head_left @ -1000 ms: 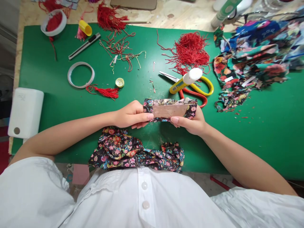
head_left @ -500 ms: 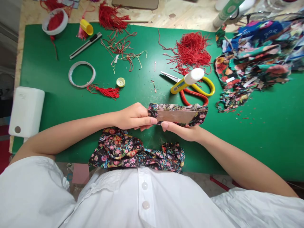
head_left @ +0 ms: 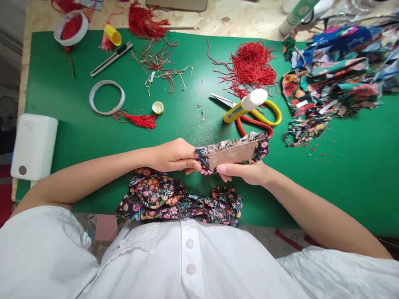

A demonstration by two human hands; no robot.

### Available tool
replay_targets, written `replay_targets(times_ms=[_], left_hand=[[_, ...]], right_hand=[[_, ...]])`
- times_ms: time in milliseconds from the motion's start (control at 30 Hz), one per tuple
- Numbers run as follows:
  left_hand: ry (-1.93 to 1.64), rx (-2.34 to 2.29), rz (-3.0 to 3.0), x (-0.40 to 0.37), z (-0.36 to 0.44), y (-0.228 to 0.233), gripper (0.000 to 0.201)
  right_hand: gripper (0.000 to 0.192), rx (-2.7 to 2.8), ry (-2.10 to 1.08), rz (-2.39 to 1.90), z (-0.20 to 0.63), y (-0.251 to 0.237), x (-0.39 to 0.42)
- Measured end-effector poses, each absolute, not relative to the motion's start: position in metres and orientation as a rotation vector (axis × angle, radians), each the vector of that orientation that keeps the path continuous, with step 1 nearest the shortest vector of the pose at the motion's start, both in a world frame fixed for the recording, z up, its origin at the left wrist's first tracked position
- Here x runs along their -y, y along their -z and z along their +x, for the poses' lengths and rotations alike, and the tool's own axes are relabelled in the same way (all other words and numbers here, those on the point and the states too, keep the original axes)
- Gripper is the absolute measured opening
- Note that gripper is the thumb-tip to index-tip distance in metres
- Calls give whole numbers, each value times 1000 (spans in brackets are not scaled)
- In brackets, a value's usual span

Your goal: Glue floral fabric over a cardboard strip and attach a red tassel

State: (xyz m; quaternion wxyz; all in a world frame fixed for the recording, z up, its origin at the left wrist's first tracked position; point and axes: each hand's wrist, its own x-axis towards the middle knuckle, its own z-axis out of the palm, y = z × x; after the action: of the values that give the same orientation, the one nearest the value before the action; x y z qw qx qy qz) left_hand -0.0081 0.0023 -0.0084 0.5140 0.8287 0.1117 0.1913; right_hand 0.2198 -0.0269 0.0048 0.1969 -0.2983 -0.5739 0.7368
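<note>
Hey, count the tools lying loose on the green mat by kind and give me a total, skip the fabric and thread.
Scissors: 1
Glue stick: 1
Utility knife: 1
Tape rings: 2, the thin ring and the one holding red thread
Total: 5
Neither left hand nor right hand holds a tool; both grip the fabric-wrapped card.

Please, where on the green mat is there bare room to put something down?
The green mat is bare between the tape ring, the white box and the left hand. Another free patch lies right of the right hand, below the fabric scraps. It is crowded around the scissors, glue stick and red threads.
</note>
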Motion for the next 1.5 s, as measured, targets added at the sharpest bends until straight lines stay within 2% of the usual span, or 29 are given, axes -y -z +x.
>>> replay_targets(times_ms=[333,567,767,1000,1167,1367,1500], left_hand=[[-330,-259,1960,-3,-8,2,65],[-321,-275,1901,-1,-8,1,43],[-280,-397,1817,0,-7,-2,52],[-295,-411,1805,-1,-6,-3,62],[-282,-326,1834,-3,-6,-4,64],[-422,-377,1761,-3,-8,2,48],[-484,-453,1618,1,-8,7,46]], right_hand=[[50,1652,-2006,-788,218,-4,25],[51,1863,-1810,-862,213,-3,28],[53,1938,-1723,-927,212,-7,28],[27,2101,-1540,-845,208,-9,25],[27,2103,-1534,-811,208,-8,25],[20,1971,-1616,-838,213,-1,26],[24,1897,-1561,-870,210,1,30]])
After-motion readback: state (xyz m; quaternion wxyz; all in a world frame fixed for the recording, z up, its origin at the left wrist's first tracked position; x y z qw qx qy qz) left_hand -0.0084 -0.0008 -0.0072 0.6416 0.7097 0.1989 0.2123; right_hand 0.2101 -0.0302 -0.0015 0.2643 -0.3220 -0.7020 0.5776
